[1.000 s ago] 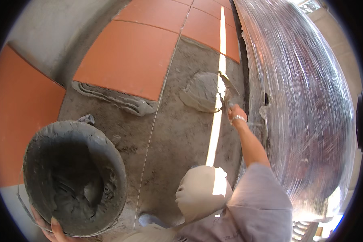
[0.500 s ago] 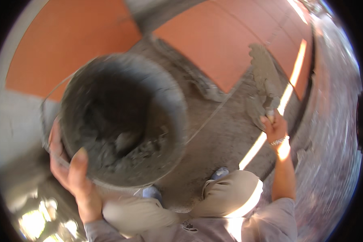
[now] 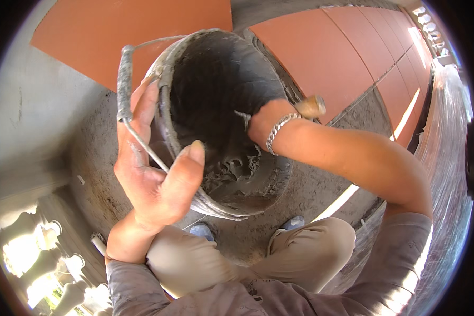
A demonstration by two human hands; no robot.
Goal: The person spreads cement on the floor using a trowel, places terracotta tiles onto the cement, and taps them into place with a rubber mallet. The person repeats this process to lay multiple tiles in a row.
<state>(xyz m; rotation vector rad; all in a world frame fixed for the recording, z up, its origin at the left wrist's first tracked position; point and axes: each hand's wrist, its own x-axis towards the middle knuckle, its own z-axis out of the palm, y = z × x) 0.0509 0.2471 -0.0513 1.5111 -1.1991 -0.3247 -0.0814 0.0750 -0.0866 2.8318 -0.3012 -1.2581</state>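
A dark bucket (image 3: 169,84) with wet grey mortar (image 3: 231,171) inside is tilted toward me. My left hand (image 3: 160,176) is closed on its left rim, thumb over the edge and fingers along the outer wall. The wire handle (image 3: 142,143), with its grey grip, passes by that hand. Inside the bucket's mouth, my right hand (image 3: 266,124) is closed round a trowel. Only the trowel's wooden handle end (image 3: 312,107) shows plainly beside my wrist; its blade is hidden or lost in the dark. Most of my right fingers are out of sight.
Terracotta tiles (image 3: 321,55) lie ahead and to the right, with another large orange tile (image 3: 137,31) at the far left. Rough grey floor (image 3: 237,239) surrounds my feet. Plastic-wrapped material (image 3: 445,158) lines the right side. A pale wall (image 3: 31,105) and balusters (image 3: 42,263) are at left.
My right hand has moved left with the trowel, from above the floor by the tiles into the bucket. The bucket has shifted right and tipped more, still in my left hand.
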